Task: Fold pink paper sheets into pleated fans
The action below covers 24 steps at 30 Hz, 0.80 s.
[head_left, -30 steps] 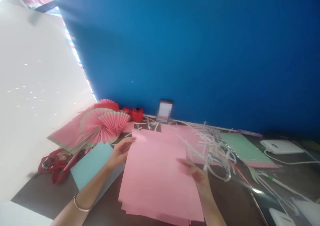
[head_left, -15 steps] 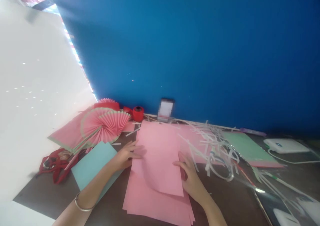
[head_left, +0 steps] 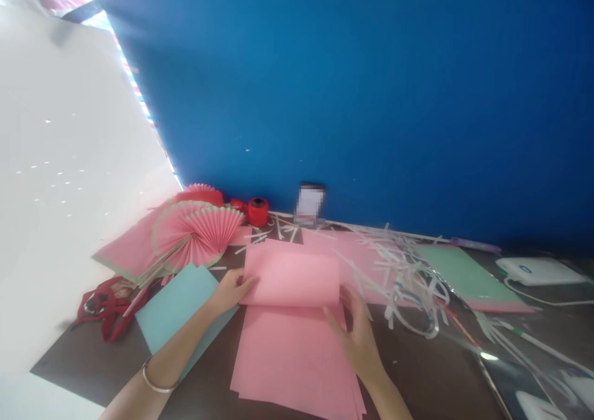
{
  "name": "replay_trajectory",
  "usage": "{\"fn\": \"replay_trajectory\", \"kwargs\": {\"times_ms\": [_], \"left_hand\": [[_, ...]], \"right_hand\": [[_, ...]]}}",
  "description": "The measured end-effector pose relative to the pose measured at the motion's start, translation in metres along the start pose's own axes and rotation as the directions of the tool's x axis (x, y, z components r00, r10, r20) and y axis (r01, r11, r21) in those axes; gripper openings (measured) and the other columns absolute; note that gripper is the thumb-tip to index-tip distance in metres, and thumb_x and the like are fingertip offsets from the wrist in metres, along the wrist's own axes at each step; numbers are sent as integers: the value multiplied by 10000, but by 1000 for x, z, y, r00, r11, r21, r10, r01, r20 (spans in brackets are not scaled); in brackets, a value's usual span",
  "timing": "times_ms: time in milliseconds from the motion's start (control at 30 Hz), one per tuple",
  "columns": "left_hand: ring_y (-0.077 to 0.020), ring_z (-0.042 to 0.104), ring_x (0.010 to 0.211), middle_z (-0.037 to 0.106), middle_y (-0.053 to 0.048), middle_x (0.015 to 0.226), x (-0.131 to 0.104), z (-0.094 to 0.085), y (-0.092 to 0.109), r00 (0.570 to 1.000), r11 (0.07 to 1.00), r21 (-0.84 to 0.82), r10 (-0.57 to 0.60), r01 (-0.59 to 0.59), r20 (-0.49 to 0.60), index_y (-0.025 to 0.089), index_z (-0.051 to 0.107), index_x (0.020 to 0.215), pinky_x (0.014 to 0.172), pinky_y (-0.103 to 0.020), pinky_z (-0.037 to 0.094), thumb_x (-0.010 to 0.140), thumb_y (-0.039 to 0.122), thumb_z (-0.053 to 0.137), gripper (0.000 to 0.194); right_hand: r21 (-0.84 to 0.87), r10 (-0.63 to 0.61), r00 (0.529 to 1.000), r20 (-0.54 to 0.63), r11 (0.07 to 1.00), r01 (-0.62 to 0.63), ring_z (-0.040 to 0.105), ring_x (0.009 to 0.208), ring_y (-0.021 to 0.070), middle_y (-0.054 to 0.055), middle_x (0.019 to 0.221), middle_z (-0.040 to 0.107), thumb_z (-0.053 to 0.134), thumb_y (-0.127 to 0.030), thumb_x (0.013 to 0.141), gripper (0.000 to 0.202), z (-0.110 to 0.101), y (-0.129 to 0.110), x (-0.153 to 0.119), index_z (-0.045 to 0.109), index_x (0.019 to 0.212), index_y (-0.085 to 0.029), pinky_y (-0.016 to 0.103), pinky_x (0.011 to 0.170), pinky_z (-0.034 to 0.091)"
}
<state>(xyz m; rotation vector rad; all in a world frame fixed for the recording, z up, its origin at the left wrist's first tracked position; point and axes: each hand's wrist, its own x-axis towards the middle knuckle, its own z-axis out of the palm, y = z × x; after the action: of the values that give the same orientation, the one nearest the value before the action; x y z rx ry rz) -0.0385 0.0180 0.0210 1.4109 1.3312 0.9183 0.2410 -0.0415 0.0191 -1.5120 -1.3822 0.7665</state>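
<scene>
A pink paper sheet (head_left: 292, 278) is bent over on itself, its curved lower edge lying across a stack of pink paper (head_left: 297, 352). My left hand (head_left: 232, 294) pinches this sheet at its left edge, thumb on top. At the right edge, my right hand (head_left: 355, 327) has its thumb and fingers apart, slightly blurred, with the fingertips beside or touching the paper; which, I cannot tell. Light blue paper (head_left: 180, 302) lies beneath my left forearm.
Pink folded fans (head_left: 216, 228) and a red strap (head_left: 111, 308) lie to the left. Behind are a red tape roll (head_left: 258, 212) and a small propped card (head_left: 310, 205). White paper strips (head_left: 408, 271), green paper (head_left: 468, 278) and a white device (head_left: 538, 270) sit on the right.
The top pink sheet lay nearly flat and long before; now its near part is bent back and away from me. My left hand has closed on its left edge.
</scene>
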Motion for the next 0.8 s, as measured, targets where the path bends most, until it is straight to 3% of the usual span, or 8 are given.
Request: {"fn": "replay_trajectory", "kwargs": {"times_ms": [200, 333, 433, 567, 667, 800], "left_hand": [[-147, 511, 613, 578, -32, 673, 8, -3, -11, 997, 994, 96, 54, -49, -49, 99, 637, 756, 544, -237, 389, 769, 440, 522, 361], [-225, 556, 836, 586, -91, 927, 9, -4, -14, 969, 936, 329, 188, -127, -160, 134, 676, 722, 707, -317, 455, 738, 402, 558, 293], [-253, 547, 945, 551, -110, 1055, 8, -4, -13, 964, 894, 424, 224, -145, -144, 149, 681, 723, 814, -362, 450, 730, 356, 570, 236], [-248, 527, 1034, 511, -93, 1173, 6, -4, -8, 975, 921, 334, 220, -198, -29, 175, 660, 963, 894, -369, 434, 736, 288, 575, 267], [-249, 506, 1085, 489, -94, 1203, 3, -1, -5, 979, 948, 247, 205, -199, 1, 171, 652, 991, 940, -362, 417, 733, 277, 594, 285], [-248, 505, 1101, 439, -110, 1248, 0, 1, -1, 989, 987, 60, 148, -149, 23, 158, 637, 1018, 907, -336, 460, 731, 302, 621, 322]], "right_hand": [[-74, 148, 985, 87, 987, -142, 488, 1131, 265, 125, 1206, 530, 534, -470, 756, 565, 6, 1, -4, 372, 1237, -222, 414, 883, 424], [-161, 101, 992, 75, 983, -87, 592, 897, 234, 67, 882, 629, 505, -489, 764, 428, 4, 3, -2, 496, 1068, -188, 369, 822, 431], [-215, 77, 996, 55, 975, -63, 583, 674, 189, -8, 674, 578, 479, -498, 779, 435, 3, 5, 0, 479, 1076, -180, 310, 688, 450], [-248, 117, 993, 21, 963, -108, 595, 661, 208, 9, 679, 601, 484, -518, 768, 443, 1, 8, 0, 516, 1059, -185, 287, 610, 438], [-273, 119, 992, 48, 957, -102, 596, 675, 221, 30, 677, 622, 473, -525, 772, 353, 0, 7, -1, 589, 847, -200, 283, 609, 422], [-234, 112, 993, 25, 967, -103, 542, 597, 190, 10, 603, 583, 468, -529, 779, 353, -2, 2, -1, 562, 684, -202, 265, 566, 388]]}}
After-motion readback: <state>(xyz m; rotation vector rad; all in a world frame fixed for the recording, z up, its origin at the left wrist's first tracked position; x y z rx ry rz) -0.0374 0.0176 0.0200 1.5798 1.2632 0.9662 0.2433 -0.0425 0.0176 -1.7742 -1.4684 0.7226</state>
